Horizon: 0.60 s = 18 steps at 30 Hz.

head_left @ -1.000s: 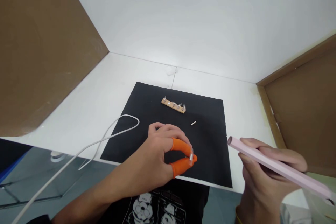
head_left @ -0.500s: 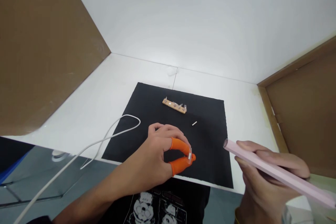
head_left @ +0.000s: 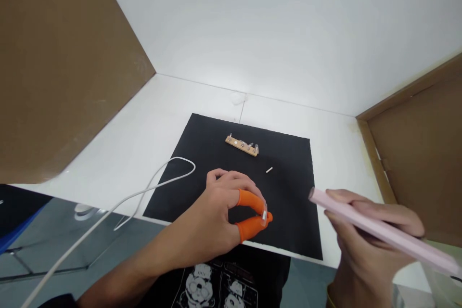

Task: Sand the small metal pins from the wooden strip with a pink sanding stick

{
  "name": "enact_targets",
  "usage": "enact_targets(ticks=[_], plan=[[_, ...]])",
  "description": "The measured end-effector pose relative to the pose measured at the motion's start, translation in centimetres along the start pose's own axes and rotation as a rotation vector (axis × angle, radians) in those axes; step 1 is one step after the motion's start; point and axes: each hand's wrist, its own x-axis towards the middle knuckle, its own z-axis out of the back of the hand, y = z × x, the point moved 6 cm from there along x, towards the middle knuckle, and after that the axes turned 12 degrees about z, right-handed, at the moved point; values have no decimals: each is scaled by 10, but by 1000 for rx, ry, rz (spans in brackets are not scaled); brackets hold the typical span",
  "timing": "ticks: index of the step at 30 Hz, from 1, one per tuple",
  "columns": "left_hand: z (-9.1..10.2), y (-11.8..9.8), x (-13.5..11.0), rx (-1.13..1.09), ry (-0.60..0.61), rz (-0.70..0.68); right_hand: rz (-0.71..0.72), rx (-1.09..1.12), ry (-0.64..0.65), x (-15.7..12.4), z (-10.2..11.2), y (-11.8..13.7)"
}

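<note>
My left hand (head_left: 225,207) is over the near part of the black mat (head_left: 173,197). Orange finger cots cover its thumb and index finger, and the two tips pinch a small clear nail-tip-like piece (head_left: 264,214). To the right, my right hand (head_left: 371,226) grips a pale pink pen-shaped tool (head_left: 382,228), its blunt front end pointing left toward the mat's right edge. Tool and clear piece are well apart. Further back on the mat lies a narrow wooden strip (head_left: 241,146) bearing several small clear pieces. A short white stick (head_left: 269,170) rests in front of it.
A white cable (head_left: 126,198) loops across the table's left side onto the mat. Brown boards stand at the left (head_left: 72,72) and right (head_left: 422,149), with a white wall (head_left: 252,24) behind. The white table's (head_left: 335,154) front edge runs beneath my arms.
The whole scene has shifted slightly right in view. The pink tool's rear end sits a little higher, and my right hand has tilted slightly. The left hand keeps its pinch.
</note>
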Motion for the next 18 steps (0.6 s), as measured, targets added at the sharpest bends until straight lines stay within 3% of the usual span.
enact_targets(ticks=[4,5,7,10,12,16,18], plan=[[0,1,0,-5,-9,-11,92,101,347,-6,-31,22],[0,1,1,-6,-10,-14,117,113,385,-8,-34,24],[0,1,1,-5,-10,-15,82,106,330,-8,-29,18],[0,0,0,-3,-7,-10,-12,24,88,-6,-6,2],[0,0,0,-4,-5,-9,-19,-19,5,-6,1,2],[0,-1,1,2,-9,-20,18,66,250,-9,-21,17],[0,-1,2,5,-11,-27,34,75,312,-12,-26,21]])
